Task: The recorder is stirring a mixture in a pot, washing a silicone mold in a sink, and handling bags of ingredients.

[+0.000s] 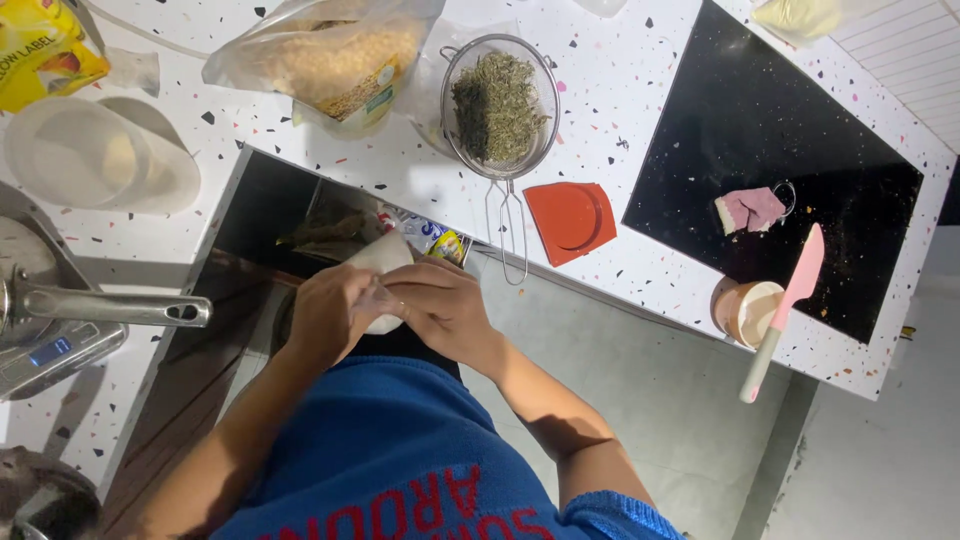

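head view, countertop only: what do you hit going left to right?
Yellow packet → white bowl → clear bag of grains → mesh strainer of dried herbs → orange lid → pink-and-white sponge → pink spatula

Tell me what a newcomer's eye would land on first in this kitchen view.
First, the two hands at the centre: the left hand and right hand clasp a small white object together, below the edge of the speckled counter. Next, the wire strainer full of dried green herbs sits on the counter above them, beside an orange lid. To the right, a pink spatula rests across a small cup at the black cooktop's edge.
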